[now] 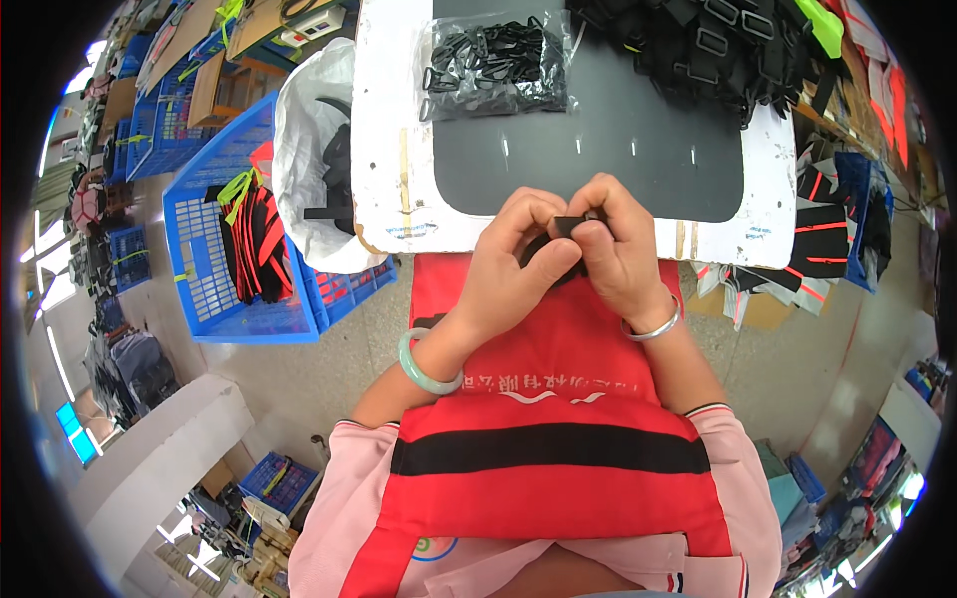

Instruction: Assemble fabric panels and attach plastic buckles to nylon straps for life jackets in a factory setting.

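At the near edge of the table [389,149], both my hands meet in front of the red apron. My left hand [526,257] is closed, with its thumb and fingers pinching a short piece of black strap [566,225]. My right hand [620,244] grips the same strap from the other side, thumb pressed on top. More dark material shows under the fingers, but most of it is hidden by the hands. Beyond them lies a clear plastic bag of black plastic buckles [496,62]. A heap of black straps [688,60] with slide buckles rests at the far right.
A dark grey panel [588,169] covers the middle of the tabletop. On the left stand a white sack [299,130] with black pieces and a blue crate [204,289] holding red-and-black goods. Black, grey and orange pieces [817,239] are stacked beside the table's right side.
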{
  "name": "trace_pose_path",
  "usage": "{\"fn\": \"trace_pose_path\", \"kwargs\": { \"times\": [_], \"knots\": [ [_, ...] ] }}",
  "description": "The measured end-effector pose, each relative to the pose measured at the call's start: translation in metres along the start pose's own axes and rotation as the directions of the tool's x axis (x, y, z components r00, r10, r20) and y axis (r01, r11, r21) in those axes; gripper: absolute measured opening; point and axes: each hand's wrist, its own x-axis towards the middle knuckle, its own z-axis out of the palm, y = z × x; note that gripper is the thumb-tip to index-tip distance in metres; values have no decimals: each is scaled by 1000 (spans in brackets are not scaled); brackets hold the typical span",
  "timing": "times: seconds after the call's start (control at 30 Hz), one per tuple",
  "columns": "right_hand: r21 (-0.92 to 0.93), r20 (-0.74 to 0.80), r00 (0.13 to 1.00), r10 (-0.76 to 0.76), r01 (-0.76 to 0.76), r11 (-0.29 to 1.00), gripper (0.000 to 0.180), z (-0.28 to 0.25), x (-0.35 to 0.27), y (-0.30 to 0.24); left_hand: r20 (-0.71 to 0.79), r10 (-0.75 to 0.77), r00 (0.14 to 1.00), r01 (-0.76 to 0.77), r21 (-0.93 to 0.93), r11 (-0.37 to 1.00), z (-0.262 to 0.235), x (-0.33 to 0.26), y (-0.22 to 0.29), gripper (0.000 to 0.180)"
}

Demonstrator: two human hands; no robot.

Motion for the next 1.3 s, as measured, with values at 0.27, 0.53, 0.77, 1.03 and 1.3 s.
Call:
{"fn": "trace_pose_path", "kwargs": {
  "times": [0.27,0.53,0.77,1.03,1.3],
  "knots": [
    [-401,193,926,-325,377,835,39,-1,8,-4,-156,-209,965,170,-231,958,-17,-10,26,19],
    [-483,193,959,-209,279,830,17,-34,17,15,-419,424,803,-581,-388,716,-166,-36,156,21],
    [-768,-373,855,-361,-66,637,30,-94,80,-22,-629,562,537,-459,340,820,-212,-28,151,29],
    [-859,-321,835,-448,-57,509,22,-119,115,-20,-578,374,725,51,587,808,-199,19,10,22],
    [-362,29,995,-93,97,927,16,-24,14,0,-20,-296,955,293,-91,952,-41,37,-28,32]
  ]
}}
